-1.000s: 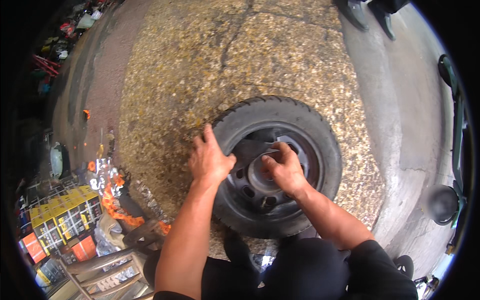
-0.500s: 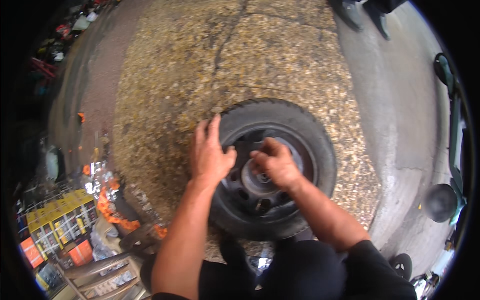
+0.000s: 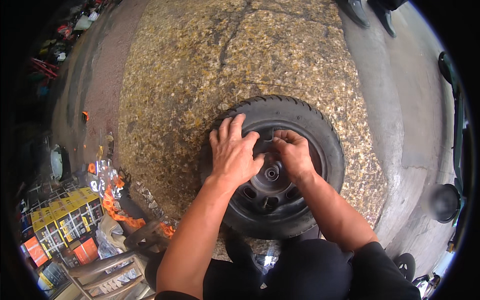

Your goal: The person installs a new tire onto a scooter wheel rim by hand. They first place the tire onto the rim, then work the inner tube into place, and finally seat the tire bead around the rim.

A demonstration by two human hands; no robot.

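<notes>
A black tyre on a black metal wheel [image 3: 320,130] lies flat before me, its round hub [image 3: 271,173] showing at the centre. My left hand [image 3: 235,152] is spread over the wheel's upper left, fingers open and bent, tips on or just above the tyre and rim. My right hand [image 3: 295,155] is closed, thumb and fingers pinched on a small dark bent piece [image 3: 272,134] at the upper inner rim. What exactly that piece is, I cannot make out; my fingers cover part of it.
Another person's dark shoes [image 3: 360,12] stand at top right on concrete. Yellow boxes [image 3: 67,210], orange plastic scraps [image 3: 117,210] and a wooden chair [image 3: 95,270] are at lower left, assorted clutter [image 3: 65,32] at upper left. A round black object [image 3: 445,202] sits at the right edge.
My left hand has moved rightward from the tyre's left edge to lie over the rim. My right hand has shifted from over the hub to the upper rim, uncovering the hub's centre.
</notes>
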